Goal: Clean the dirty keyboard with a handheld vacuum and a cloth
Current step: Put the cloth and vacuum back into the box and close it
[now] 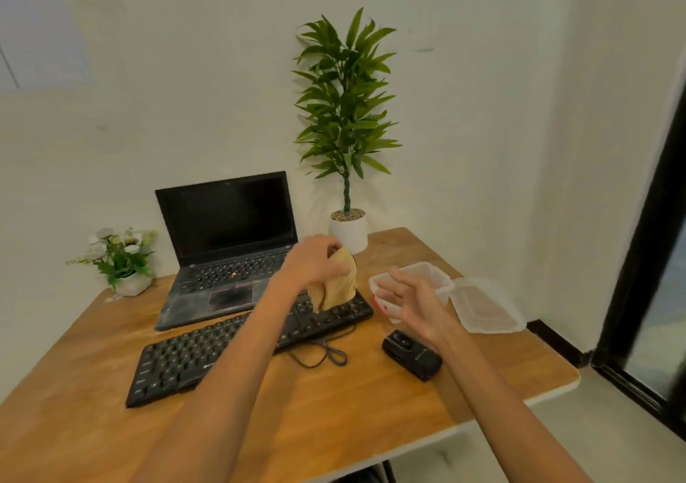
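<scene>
A: What has the left grip (315,260) got hold of?

B: Its fingers are curled round the top of a tan cloth (336,284), which hangs down in folds until its lower edge reaches the right end of the black keyboard (237,345). The right grip (410,299) holds nothing; its fingers are spread and relaxed, in the air in front of a clear plastic container (434,273).

A: How does the keyboard lie?

B: Flat on the wooden bench (334,408), its long axis slanted: the left end comes toward the near left edge, the right end points toward the far right corner. Its cable (326,352) loops on the bench just in front of it.

A: And the vacuum?

B: A small black handheld device (412,354) lies near the right edge, just under the right forearm; whether that is the vacuum I cannot tell.

A: What else is there?

B: An open, dusty laptop (226,256) behind the keyboard, a flower pot (122,260) at the far left corner, a tall potted plant (345,122) at the far edge, and the container's lid (486,306) beside it.
</scene>
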